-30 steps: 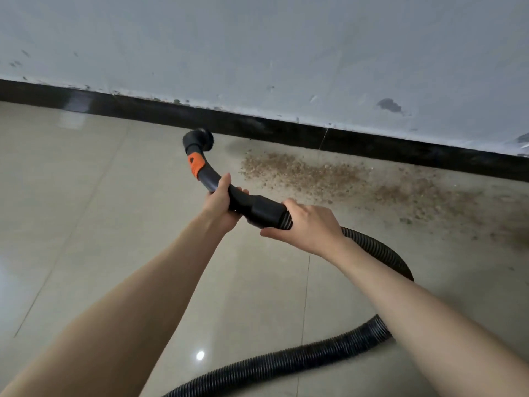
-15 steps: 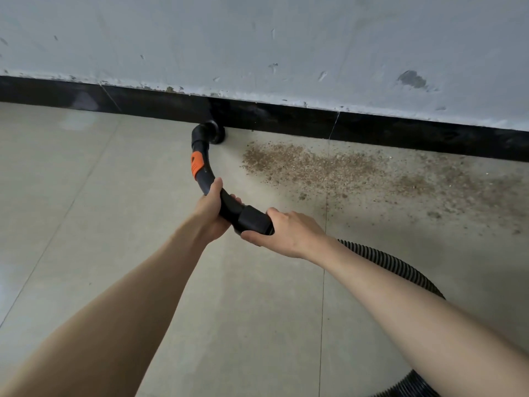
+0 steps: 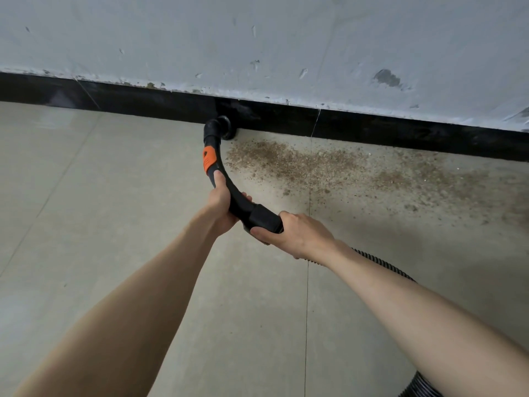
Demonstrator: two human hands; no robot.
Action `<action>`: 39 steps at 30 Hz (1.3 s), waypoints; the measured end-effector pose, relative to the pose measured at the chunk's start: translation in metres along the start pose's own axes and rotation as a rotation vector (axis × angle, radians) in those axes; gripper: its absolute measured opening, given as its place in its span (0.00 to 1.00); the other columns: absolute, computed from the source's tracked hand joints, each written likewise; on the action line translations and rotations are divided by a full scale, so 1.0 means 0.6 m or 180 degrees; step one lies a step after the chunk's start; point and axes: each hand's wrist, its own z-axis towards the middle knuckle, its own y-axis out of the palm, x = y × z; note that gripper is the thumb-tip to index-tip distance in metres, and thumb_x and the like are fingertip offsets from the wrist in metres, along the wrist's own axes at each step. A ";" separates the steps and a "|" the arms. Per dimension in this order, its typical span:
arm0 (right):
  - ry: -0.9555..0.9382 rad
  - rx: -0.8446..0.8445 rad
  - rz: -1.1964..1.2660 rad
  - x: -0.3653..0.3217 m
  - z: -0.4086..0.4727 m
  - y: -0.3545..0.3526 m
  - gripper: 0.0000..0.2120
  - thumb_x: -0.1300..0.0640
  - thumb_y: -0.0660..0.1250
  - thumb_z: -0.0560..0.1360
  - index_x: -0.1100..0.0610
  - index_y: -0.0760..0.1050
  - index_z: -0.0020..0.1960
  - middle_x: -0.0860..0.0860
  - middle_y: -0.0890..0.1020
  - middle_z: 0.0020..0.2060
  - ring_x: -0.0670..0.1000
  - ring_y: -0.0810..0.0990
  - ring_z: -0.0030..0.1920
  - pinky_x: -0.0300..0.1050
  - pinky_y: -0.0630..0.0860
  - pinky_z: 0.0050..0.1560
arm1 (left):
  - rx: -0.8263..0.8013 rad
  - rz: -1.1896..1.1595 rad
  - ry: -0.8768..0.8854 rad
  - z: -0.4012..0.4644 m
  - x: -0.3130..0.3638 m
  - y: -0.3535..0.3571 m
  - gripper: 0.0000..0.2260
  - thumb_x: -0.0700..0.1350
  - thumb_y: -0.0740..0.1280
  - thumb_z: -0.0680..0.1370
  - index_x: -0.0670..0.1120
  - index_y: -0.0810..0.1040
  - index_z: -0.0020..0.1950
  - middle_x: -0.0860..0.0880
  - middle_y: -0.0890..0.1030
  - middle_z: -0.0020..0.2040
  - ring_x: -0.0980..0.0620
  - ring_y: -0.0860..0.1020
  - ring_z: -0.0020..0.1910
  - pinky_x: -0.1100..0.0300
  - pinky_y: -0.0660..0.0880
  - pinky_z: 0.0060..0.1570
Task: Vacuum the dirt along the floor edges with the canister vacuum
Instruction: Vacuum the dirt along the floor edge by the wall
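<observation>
Both hands grip curved black plastic vacuum wand [image 3: 229, 190]: left hand [image 3: 220, 204] mid-curve, right hand [image 3: 289, 233] at cuff. Stiff, light; ribbed hose [image 3: 383, 267] flexible, drags.

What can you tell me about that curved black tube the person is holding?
The tube looks like rigid black plastic, bent in a curve, with an orange tab near its far end. Its round nozzle sits at the black skirting board, beside the brown dirt. The left hand grips its middle; the right hand grips the thicker cuff where the ribbed hose joins.
</observation>
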 end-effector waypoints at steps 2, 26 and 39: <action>0.0013 0.0019 -0.0017 0.002 -0.005 -0.004 0.30 0.21 0.55 0.67 0.49 0.67 0.42 0.46 0.79 0.35 0.47 0.79 0.31 0.42 0.67 0.29 | -0.0048 0.0014 -0.0024 -0.004 -0.001 0.004 0.30 0.63 0.53 0.80 0.43 0.59 0.73 0.44 0.73 0.43 0.48 0.75 0.37 0.55 0.74 0.37; 0.0493 0.0400 0.0125 0.216 -0.143 -0.089 0.36 0.19 0.51 0.56 0.49 0.69 0.43 0.46 0.81 0.33 0.46 0.81 0.28 0.41 0.69 0.29 | -0.0367 -0.0098 -0.0305 -0.074 -0.152 0.224 0.32 0.64 0.54 0.79 0.41 0.62 0.73 0.43 0.75 0.45 0.48 0.76 0.42 0.52 0.73 0.48; 0.0879 0.0645 0.0066 0.323 -0.194 -0.103 0.30 0.21 0.58 0.64 0.48 0.69 0.43 0.46 0.79 0.35 0.46 0.79 0.32 0.43 0.68 0.30 | -0.0409 0.0073 -0.0318 -0.101 -0.224 0.317 0.28 0.64 0.55 0.79 0.43 0.64 0.68 0.43 0.76 0.43 0.48 0.78 0.42 0.52 0.75 0.41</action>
